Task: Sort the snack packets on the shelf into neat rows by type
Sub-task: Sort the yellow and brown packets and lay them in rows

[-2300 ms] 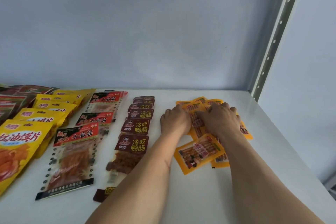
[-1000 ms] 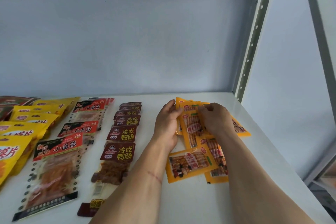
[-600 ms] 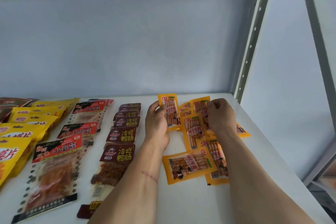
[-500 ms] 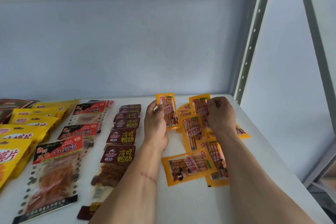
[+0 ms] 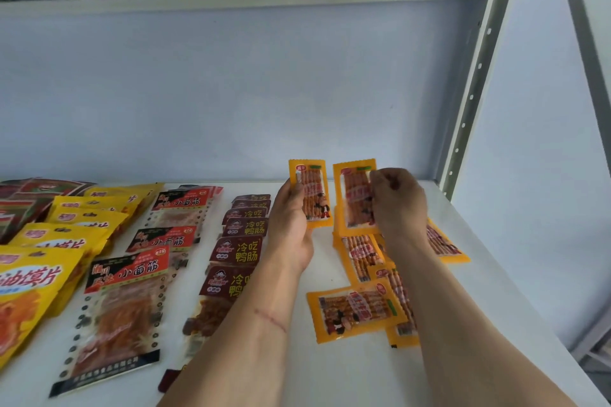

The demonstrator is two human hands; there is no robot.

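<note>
on the white shelf (image 5: pixel 330 373) we see rows of packets at 9 o'clock. our left hand (image 5: pixel 291 225) grips one orange packet (image 5: pixel 312 193) upright; at 3 o'clock of it our right hand (image 5: pixel 398 205) pinches another orange packet (image 5: pixel 355 196) above the loose orange pile (image 5: pixel 357 311).

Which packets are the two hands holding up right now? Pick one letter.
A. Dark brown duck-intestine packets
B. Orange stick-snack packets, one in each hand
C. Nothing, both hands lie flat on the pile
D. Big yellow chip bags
B: the left hand pinches one orange stick-snack packet upright, and the right hand holds another beside it, above the loose orange pile.
</note>
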